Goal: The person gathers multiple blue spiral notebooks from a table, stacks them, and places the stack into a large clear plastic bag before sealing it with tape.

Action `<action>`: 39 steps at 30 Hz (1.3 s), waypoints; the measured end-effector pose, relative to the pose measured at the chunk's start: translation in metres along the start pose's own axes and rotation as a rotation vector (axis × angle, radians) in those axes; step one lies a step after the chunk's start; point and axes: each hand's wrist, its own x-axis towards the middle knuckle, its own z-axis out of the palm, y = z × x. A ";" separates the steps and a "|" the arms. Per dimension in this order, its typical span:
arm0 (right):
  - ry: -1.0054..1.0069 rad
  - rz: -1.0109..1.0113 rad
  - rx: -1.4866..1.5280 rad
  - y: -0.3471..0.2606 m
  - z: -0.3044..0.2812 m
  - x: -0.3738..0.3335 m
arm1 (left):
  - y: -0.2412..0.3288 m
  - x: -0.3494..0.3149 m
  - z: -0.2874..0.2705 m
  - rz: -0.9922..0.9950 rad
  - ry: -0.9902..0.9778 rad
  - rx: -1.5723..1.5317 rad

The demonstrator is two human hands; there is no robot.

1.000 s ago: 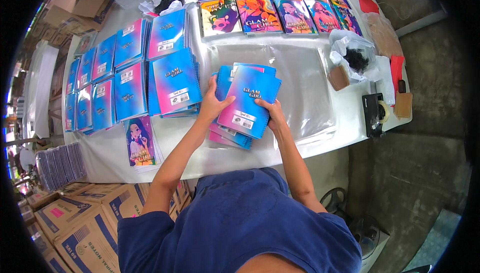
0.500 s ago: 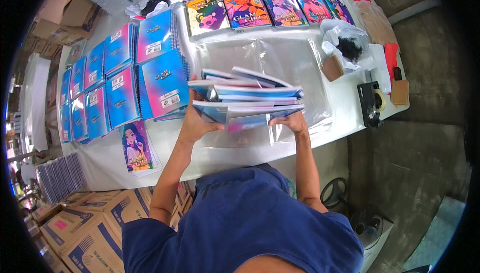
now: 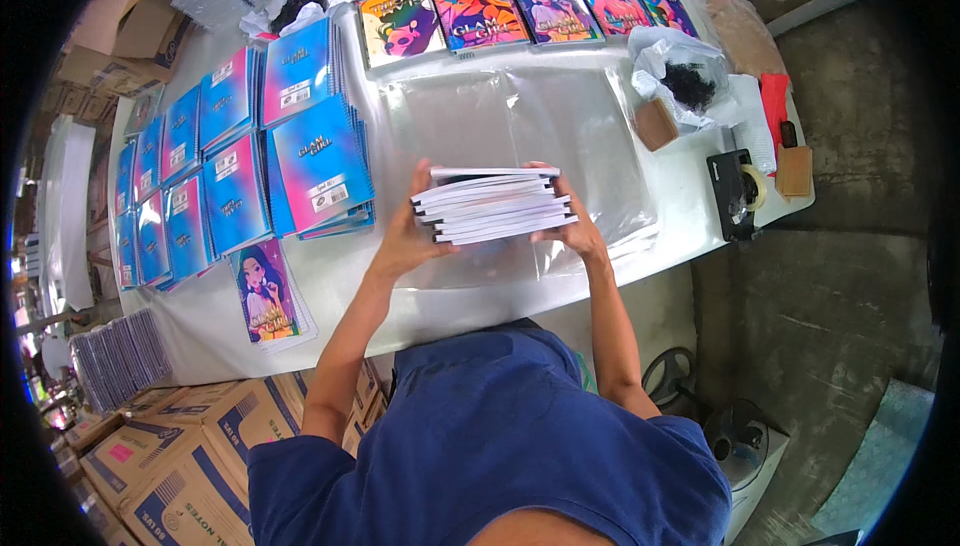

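Observation:
Between my two hands is a stack of notebooks (image 3: 495,208), held above the table with the white page edges showing. My left hand (image 3: 402,236) is closed round its left end. At the right end my right hand (image 3: 580,228) grips it, thumb at the near side. Beneath lie clear plastic sheets or bags (image 3: 450,116) on the white-covered table. To the left spread rows of blue and pink spiral notebooks (image 3: 318,161) in small piles. Nearer me rests a purple notebook with a drawn figure on its cover (image 3: 262,291). The undersides of the held notebooks are hidden.
Colourful notebooks (image 3: 480,11) lie in rows at the far side. On the right are a white plastic bag with black pieces (image 3: 688,84), a brown block (image 3: 656,124) and a tape dispenser (image 3: 733,196). Cartons (image 3: 190,461) stand below left; spiral-bound stacks (image 3: 120,346) sit beside the table.
The notebooks, fanned and uneven before with blue covers showing, are now squared into a tighter stack turned with page edges in view. Both hands have drawn closer together.

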 end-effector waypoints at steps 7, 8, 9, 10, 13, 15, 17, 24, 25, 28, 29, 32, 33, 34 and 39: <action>0.106 0.122 0.010 0.020 0.004 -0.010 | 0.005 0.012 0.038 0.077 0.114 -0.062; 0.052 0.103 -0.033 0.016 0.000 -0.010 | 0.006 0.012 0.032 0.016 0.094 -0.092; 0.033 0.069 -0.034 0.015 -0.003 -0.012 | 0.009 0.012 0.024 -0.045 0.071 -0.121; 0.013 0.035 -0.034 0.014 -0.006 -0.015 | 0.010 0.012 0.017 -0.106 0.048 -0.150; 0.077 0.012 -0.082 0.021 0.006 -0.014 | -0.004 0.011 0.017 -0.138 0.035 -0.154; 0.121 0.060 -0.060 0.023 0.009 -0.013 | -0.002 0.013 0.027 -0.179 0.058 -0.226; 0.125 0.157 0.039 0.019 0.008 -0.016 | 0.006 0.005 0.034 -0.194 0.075 -0.287; -0.029 0.202 -0.148 0.041 -0.017 -0.018 | 0.000 0.000 0.002 -0.201 -0.062 -0.050; -0.005 0.212 -0.130 0.046 -0.015 -0.016 | -0.009 -0.003 0.001 -0.226 -0.033 -0.010; 0.074 0.183 -0.114 0.033 -0.005 -0.013 | 0.002 -0.010 0.011 -0.218 0.030 0.041; 0.097 0.075 -0.203 0.016 0.000 -0.011 | 0.010 -0.012 0.016 -0.203 0.049 0.046; 0.036 -0.081 -0.292 0.008 0.000 -0.014 | 0.013 -0.018 0.018 -0.122 0.036 0.028; 0.017 -0.075 -0.287 0.014 -0.002 -0.014 | 0.005 -0.021 0.015 -0.107 0.009 -0.014; -0.002 -0.068 -0.283 0.026 -0.005 -0.014 | -0.009 -0.025 0.010 -0.091 -0.018 -0.056; -0.010 -0.013 -0.234 0.020 -0.003 -0.012 | 0.013 0.006 -0.028 -0.163 -0.146 -0.080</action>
